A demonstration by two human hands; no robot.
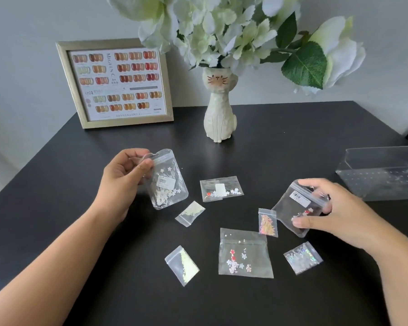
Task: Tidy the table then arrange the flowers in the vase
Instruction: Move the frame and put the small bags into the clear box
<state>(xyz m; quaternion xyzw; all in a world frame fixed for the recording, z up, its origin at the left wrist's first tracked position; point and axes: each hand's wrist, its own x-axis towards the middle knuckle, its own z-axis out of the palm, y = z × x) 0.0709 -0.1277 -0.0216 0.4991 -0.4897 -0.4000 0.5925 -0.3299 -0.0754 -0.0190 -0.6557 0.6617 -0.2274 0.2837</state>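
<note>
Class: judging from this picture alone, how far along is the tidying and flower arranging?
Done: flowers already stand in the cat vase. In hand: the left hand and right hand each hold a clear pouch. Left: six small bags, such as the largest bag, lie on the table; the clear box looks empty.

frame left of vase, box right, packets in front

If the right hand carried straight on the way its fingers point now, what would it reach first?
The right hand, gripping a clear pouch, points leftward; probably the small pink packet beside it comes first, though depth is unclear.
</note>
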